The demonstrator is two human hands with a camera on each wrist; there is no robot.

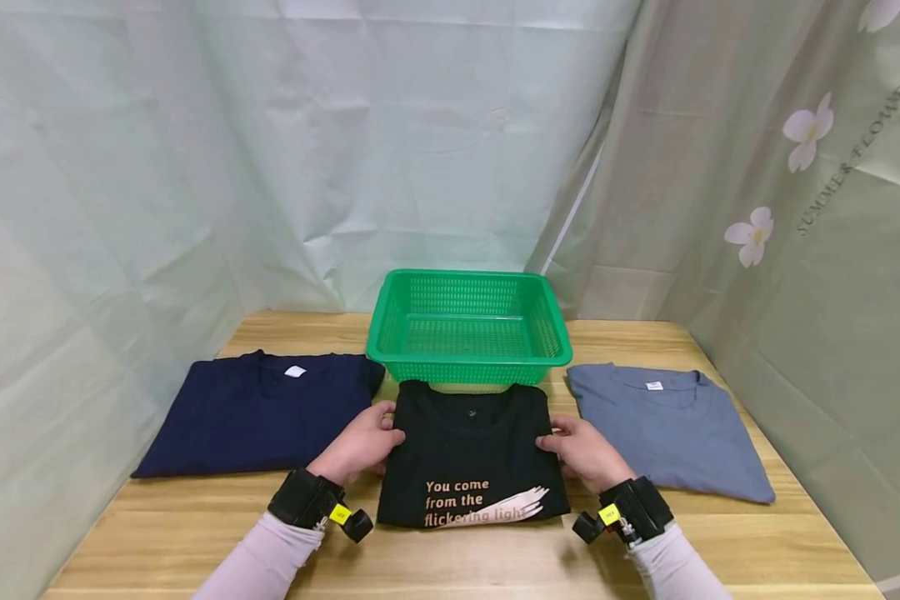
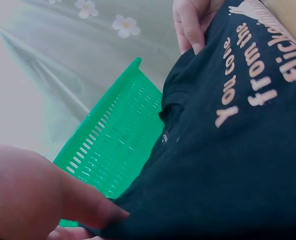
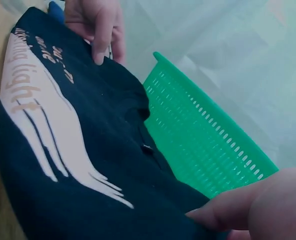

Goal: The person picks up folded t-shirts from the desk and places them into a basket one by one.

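The left hand and the right hand pinch the sides of a folded black shirt, lettered on its near half. Just beyond it on the worktop stands a green basket. A folded navy shirt lies to the left, a folded blue-grey shirt to the right; pale curtains hang on the far side.

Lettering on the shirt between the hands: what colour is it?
The lettering is peach, on a black shirt; it shows best in the head view.

Centre shirt: I see black, peach lettering, white brushstroke
Left shirt: navy
Right shirt: slate blue
Basket: green
Surface: tan wood grain
Curtain: pale, flower-printed
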